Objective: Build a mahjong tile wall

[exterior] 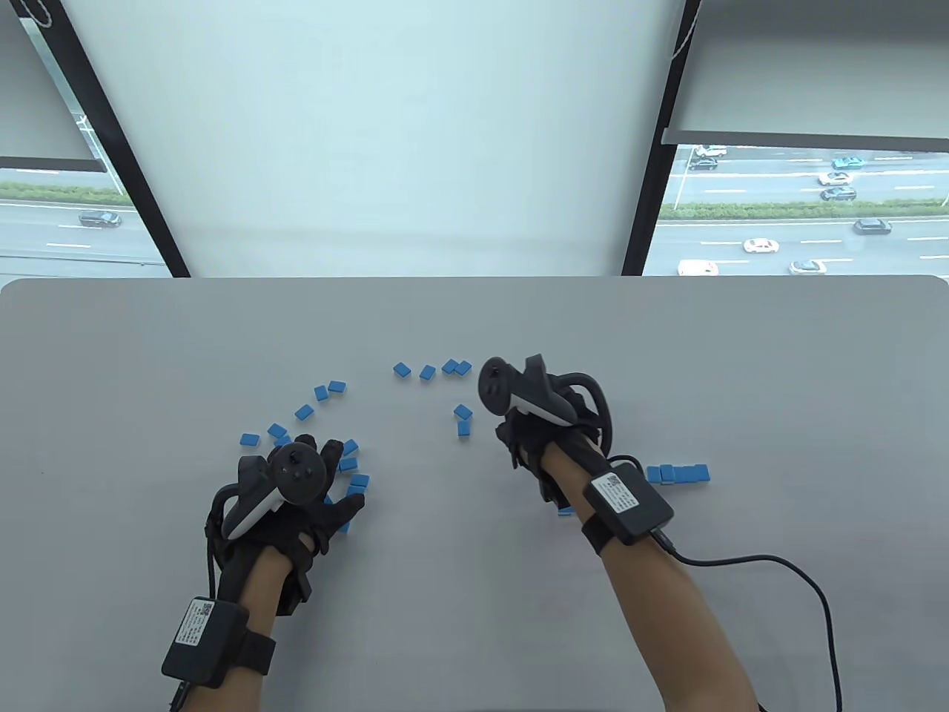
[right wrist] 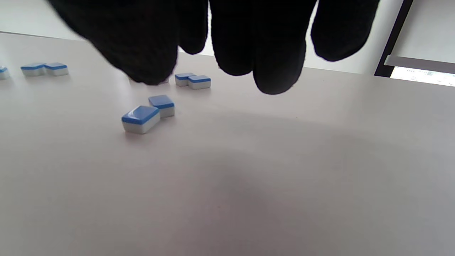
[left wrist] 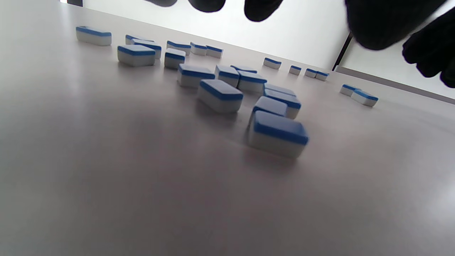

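Note:
Blue-backed mahjong tiles lie face down on the grey table (exterior: pixel 474 593). A short row of tiles (exterior: pixel 678 472) stands joined end to end right of my right wrist. Several loose tiles (exterior: pixel 350 465) cluster under and around my left hand (exterior: pixel 335 486), whose spread fingers (left wrist: pixel 261 7) hover above them without touching; the nearest tile (left wrist: pixel 279 133) lies just below. My right hand (exterior: pixel 519 439) hangs over bare table, its fingers (right wrist: pixel 277 71) loosely curled and holding nothing. Two tiles (exterior: pixel 463 420) lie just left of it, also seen as a tile pair (right wrist: pixel 149 113) in the right wrist view.
More loose tiles (exterior: pixel 434 368) are scattered at mid table, and others (exterior: pixel 330 389) lie farther left. A black cable (exterior: pixel 786 571) runs from my right wrist unit across the table's right side. Windows stand behind the far table edge (exterior: pixel 474 278).

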### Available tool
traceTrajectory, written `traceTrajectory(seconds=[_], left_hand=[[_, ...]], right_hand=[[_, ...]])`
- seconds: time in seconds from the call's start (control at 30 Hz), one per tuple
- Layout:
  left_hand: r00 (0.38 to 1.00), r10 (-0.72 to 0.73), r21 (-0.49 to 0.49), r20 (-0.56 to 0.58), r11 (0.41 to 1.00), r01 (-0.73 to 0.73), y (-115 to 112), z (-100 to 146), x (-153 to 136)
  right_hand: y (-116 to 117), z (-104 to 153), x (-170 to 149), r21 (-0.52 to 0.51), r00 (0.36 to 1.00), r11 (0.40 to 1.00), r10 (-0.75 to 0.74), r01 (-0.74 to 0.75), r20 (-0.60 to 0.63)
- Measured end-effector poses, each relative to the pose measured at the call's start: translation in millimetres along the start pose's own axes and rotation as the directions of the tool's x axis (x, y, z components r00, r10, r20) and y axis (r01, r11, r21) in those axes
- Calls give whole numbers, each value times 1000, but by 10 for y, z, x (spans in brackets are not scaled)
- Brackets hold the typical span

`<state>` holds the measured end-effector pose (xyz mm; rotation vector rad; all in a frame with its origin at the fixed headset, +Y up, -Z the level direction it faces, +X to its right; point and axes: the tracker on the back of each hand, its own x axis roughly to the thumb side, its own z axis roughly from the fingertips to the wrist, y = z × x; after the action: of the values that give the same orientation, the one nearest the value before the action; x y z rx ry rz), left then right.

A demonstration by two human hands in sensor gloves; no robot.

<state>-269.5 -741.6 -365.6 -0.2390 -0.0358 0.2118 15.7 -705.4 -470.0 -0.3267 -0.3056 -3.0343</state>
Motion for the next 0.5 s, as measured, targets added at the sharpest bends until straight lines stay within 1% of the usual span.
traceTrajectory(seconds=[0.1,0.2,0.33,0.5], left_hand=[[1000,0,2,3,1000,0,2,2,2],[1000,-2,4,5,1000,2,5,-3,6],[1000,-5,6,8,1000,5,8,-10,16],[1000,-7,9,8,1000,7,13,-11,16]], right_hand=[[136,-162,253,46,998,997,55,-56,25],[229,-250,375,71,993,990,117,-119,29],[297,-331,420,74,980,977,200,-200,14],[300,-383,393,86,987,983,162,-161,-10]])
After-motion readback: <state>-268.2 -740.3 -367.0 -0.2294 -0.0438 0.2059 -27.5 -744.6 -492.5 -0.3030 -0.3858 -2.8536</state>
